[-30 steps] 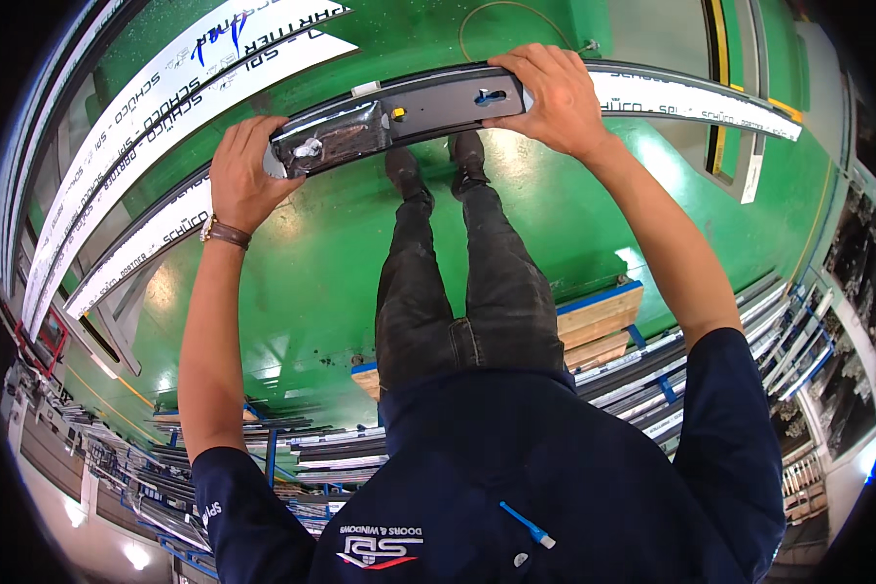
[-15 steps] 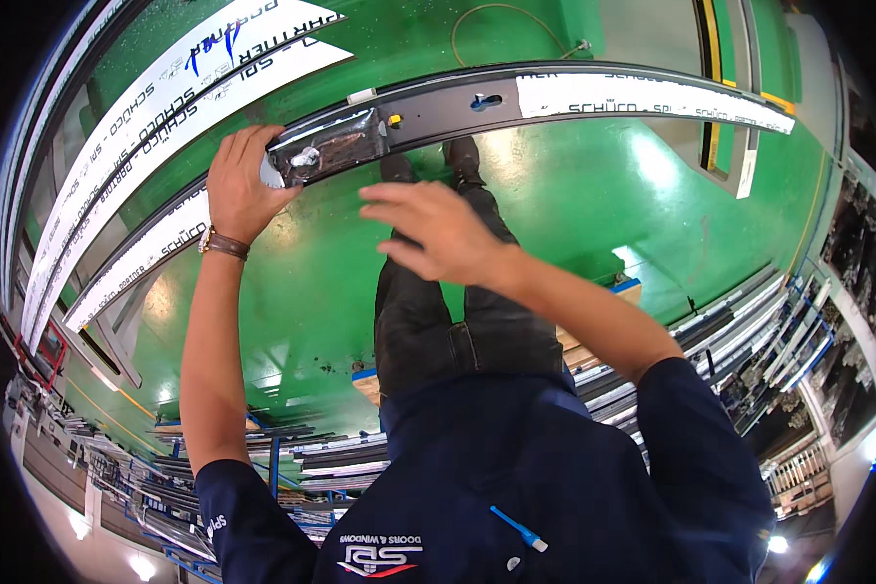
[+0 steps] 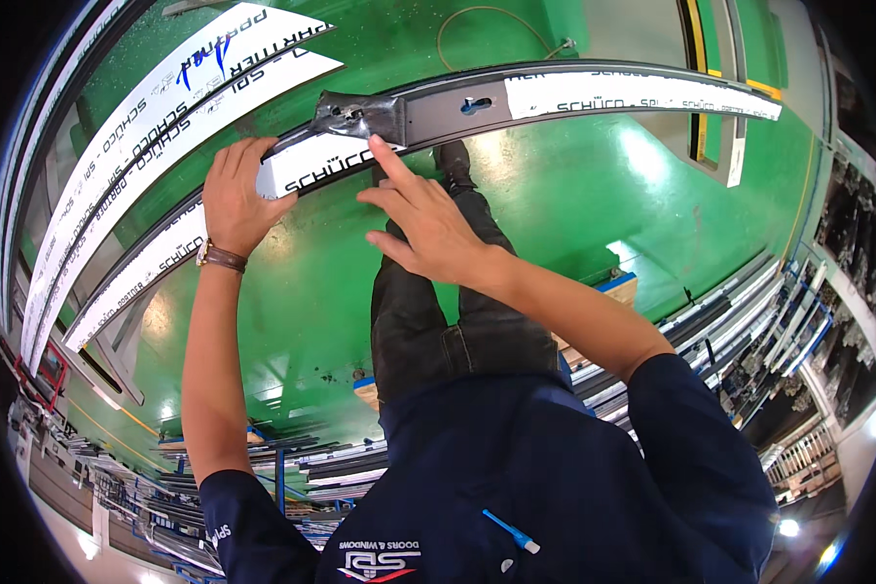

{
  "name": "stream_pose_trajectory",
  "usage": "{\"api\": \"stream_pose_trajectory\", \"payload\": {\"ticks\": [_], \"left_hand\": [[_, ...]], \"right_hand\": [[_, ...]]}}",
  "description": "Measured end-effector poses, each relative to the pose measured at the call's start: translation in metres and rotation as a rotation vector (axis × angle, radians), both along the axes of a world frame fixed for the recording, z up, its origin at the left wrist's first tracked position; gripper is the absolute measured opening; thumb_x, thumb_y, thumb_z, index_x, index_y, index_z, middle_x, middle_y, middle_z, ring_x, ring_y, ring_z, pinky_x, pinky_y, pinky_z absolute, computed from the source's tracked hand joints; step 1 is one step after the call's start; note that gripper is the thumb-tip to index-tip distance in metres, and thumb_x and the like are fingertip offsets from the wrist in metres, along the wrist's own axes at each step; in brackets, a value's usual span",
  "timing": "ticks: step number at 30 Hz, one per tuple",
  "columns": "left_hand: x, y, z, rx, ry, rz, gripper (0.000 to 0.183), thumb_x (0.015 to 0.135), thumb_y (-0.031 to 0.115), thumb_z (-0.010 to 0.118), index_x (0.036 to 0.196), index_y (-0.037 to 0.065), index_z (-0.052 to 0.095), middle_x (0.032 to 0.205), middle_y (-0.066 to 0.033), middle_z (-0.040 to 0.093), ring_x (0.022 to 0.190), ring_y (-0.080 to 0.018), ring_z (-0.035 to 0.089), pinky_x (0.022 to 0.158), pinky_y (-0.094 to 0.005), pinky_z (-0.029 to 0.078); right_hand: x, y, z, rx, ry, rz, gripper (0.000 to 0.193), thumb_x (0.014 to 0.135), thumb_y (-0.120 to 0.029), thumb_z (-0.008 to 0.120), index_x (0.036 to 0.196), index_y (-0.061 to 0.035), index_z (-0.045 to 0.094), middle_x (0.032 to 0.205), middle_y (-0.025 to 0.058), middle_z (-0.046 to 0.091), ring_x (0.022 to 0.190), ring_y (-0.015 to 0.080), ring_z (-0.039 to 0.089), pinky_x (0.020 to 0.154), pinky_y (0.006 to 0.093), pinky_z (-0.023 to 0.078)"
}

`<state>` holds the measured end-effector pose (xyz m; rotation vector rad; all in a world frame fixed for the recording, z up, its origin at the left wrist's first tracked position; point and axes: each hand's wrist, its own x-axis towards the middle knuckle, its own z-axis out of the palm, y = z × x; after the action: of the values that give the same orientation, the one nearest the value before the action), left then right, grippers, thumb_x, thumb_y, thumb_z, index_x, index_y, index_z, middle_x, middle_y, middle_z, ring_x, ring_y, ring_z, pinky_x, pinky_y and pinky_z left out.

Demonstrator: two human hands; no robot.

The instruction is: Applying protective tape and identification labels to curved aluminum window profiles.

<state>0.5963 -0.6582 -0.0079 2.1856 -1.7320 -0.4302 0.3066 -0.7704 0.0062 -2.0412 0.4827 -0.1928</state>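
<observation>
A long dark metal profile (image 3: 438, 121), partly covered by white printed protective film (image 3: 642, 92), runs across in front of me. My left hand (image 3: 239, 195) grips its left part, fingers over the far edge and thumb at the near edge. Beside this hand, a stretch of white film (image 3: 326, 167) shows its printed face. Next to it a crumpled, shiny dark flap of film (image 3: 360, 115) stands up over the profile. My right hand (image 3: 428, 219) is open, fingers spread, its index fingertip at the flap's near edge; I cannot tell whether it touches. An elongated slot (image 3: 476, 105) shows in the bare metal.
More profiles with white film (image 3: 180, 112) lie at the far left. Upright frame parts (image 3: 715, 127) stand at the right, beyond the profile. A thin hose (image 3: 457, 19) curls on the green floor (image 3: 574, 204). Racks of long profiles (image 3: 730, 311) are behind me on both sides.
The dark film flap has shifted right and now stands up crumpled; white printed film shows where it lay. My right hand's index finger has extended up towards the flap. My left hand stays on the profile.
</observation>
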Motion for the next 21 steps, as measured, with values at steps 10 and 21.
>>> {"api": "stream_pose_trajectory", "payload": {"ticks": [10,21], "left_hand": [[-0.001,-0.001,0.001,-0.001,0.014,0.007,0.071,0.061,0.019,0.093,0.127,0.008,0.069,0.122,-0.0123,0.070,0.114,-0.0354,0.065,0.100,-0.0452,0.055],[-0.002,-0.001,-0.001,0.006,-0.022,-0.001,0.071,0.061,0.017,0.094,0.128,0.009,0.069,0.123,-0.0123,0.069,0.115,-0.0352,0.064,0.101,-0.0452,0.054]], "right_hand": [[-0.016,0.009,0.015,0.036,-0.065,-0.093,0.063,0.089,-0.011,0.083,0.147,-0.0039,0.060,0.178,0.0248,0.024,0.129,0.0409,0.063,0.103,0.0489,0.053],[-0.019,-0.007,-0.003,0.025,0.134,-0.338,0.093,0.087,-0.010,0.083,0.167,-0.0018,0.036,0.176,0.0296,0.023,0.120,0.0503,0.064,0.101,0.0507,0.054]]}}
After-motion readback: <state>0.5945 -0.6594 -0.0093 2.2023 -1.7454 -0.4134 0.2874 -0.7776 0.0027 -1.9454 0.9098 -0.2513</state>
